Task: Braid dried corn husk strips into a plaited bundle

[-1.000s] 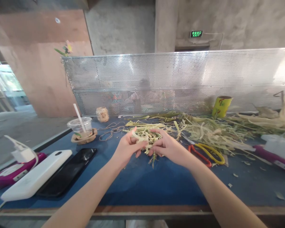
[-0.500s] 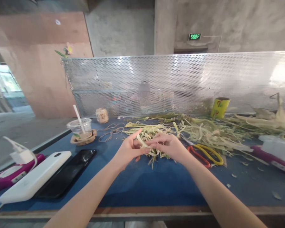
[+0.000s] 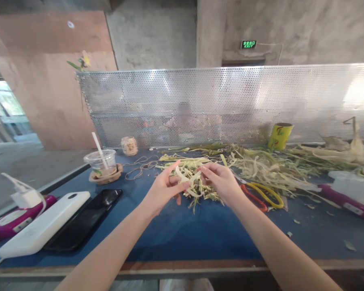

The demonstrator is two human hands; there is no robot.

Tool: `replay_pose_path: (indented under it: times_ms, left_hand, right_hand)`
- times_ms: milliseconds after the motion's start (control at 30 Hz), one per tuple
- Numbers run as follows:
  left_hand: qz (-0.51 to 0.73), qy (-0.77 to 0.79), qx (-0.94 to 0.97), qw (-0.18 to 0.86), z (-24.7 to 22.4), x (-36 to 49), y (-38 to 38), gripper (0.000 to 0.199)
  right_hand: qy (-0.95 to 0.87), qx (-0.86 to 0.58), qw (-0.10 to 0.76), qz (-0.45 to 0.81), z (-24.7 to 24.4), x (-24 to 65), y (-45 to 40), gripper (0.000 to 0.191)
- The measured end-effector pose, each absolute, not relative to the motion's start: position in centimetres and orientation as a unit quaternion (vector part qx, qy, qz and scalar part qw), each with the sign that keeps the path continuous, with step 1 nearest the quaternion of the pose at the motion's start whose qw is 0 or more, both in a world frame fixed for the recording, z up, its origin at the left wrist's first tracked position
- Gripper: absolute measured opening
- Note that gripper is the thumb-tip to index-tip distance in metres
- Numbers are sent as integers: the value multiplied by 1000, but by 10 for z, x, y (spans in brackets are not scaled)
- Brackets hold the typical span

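My left hand [image 3: 163,189] pinches a pale, curved plant-fibre strip [image 3: 182,177], apparently dried husk, between thumb and fingers. At the strip's other end, the thumb and fingertips of my right hand [image 3: 223,182] are closed together on it. The strip bends in a loop between both hands. Just behind and below them lies a heap of short, knotted pale-green plant pieces [image 3: 197,188], partly covered by my fingers. Scissors with one red and one yellow handle [image 3: 268,195] rest to the right of my right wrist.
On the blue tabletop [image 3: 197,238], loose dry strips [image 3: 263,167] spread at right, by a yellow roll [image 3: 280,136]. A plastic cup with straw [image 3: 101,159], black phone [image 3: 87,218], white power bank [image 3: 45,226] and coiled string [image 3: 141,165] are left. A perforated metal screen [image 3: 176,97] stands behind.
My right hand has drawn slightly away from my left, so the gap between them is wider and more of the strip shows. My left hand keeps its hold.
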State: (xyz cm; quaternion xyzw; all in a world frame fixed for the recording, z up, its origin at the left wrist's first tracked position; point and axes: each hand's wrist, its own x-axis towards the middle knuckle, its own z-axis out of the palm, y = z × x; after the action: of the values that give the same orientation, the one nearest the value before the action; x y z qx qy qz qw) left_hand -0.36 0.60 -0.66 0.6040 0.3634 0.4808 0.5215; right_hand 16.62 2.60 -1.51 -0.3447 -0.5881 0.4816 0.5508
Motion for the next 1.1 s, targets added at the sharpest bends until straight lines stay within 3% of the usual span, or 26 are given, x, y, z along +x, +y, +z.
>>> replay_pose_path:
  times_ms: [100, 167, 267, 367, 533, 733, 967, 1100]
  left_hand:
    - [515, 371, 585, 505, -8, -3, 7, 89]
    - [521, 377, 581, 498, -10, -2, 8, 90]
    - [519, 393, 571, 500, -14, -1, 11, 89]
    - [520, 427, 557, 487, -17, -4, 15, 87]
    - [508, 471, 637, 337, -12, -9, 14, 98]
    - [575, 399, 665, 261, -11, -4, 8, 94]
    - [567, 330, 654, 376, -13, 3, 3, 87]
    - [556, 299, 646, 430, -12, 4, 1, 87]
  right_hand:
    - [-604, -314, 464, 566, -20, 156, 21, 42]
    - [-635, -310, 442, 552, -22, 150, 20, 42]
    - [-651, -326, 465, 504, -23, 147, 21, 33]
    - [-646, -342, 464, 500, -22, 149, 22, 37]
    - [-659, -344, 447, 497, -22, 150, 20, 43]
    - [-584, -350, 496, 540, -25, 143, 20, 33]
    - [-461, -244, 430, 737, -27, 142, 16, 32]
    - [-444, -241, 439, 743, -30, 144, 19, 30]
